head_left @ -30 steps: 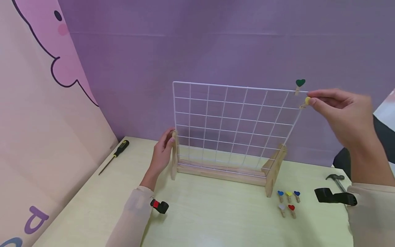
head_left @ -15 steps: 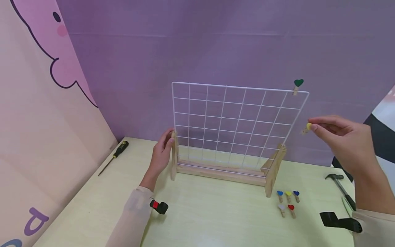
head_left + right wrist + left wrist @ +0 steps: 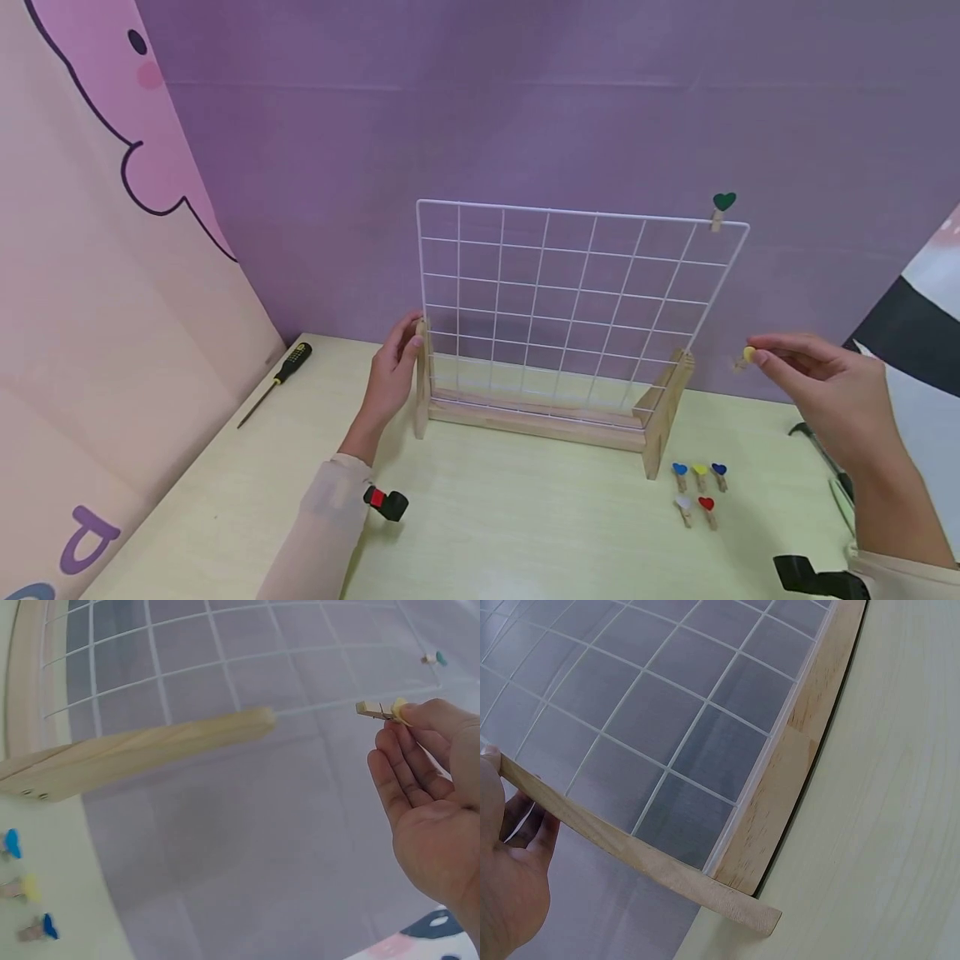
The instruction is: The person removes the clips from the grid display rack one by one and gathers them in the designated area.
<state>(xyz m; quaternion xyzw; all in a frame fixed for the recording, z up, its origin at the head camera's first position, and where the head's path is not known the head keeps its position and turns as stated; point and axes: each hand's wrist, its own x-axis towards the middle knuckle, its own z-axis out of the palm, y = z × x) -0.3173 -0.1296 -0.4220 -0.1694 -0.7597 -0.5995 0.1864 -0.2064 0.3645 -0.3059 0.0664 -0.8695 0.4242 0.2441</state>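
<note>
A white wire grid (image 3: 555, 287) stands upright in a wooden stand (image 3: 525, 423) on the table. My left hand (image 3: 392, 367) grips the top of the stand's left upright (image 3: 630, 844), thumb in front and fingers behind. To the right of the grid, my right hand (image 3: 840, 392) pinches a small wooden clothespin (image 3: 379, 711) with a yellow top between thumb and forefinger, held in the air apart from the wire. A clothespin with a green heart (image 3: 723, 202) is clipped on the grid's top wire near the right corner.
Several heart clothespins lie in two rows right of the stand, among them a red one (image 3: 707, 506) and a light blue one (image 3: 679, 472). A screwdriver (image 3: 292, 362) lies at the left edge. Part of a hammer (image 3: 821, 454) shows beside my right forearm.
My right hand has moved down from the grid's upper right corner, carrying the yellow clothespin away from the wire. The left hand stays on the stand.
</note>
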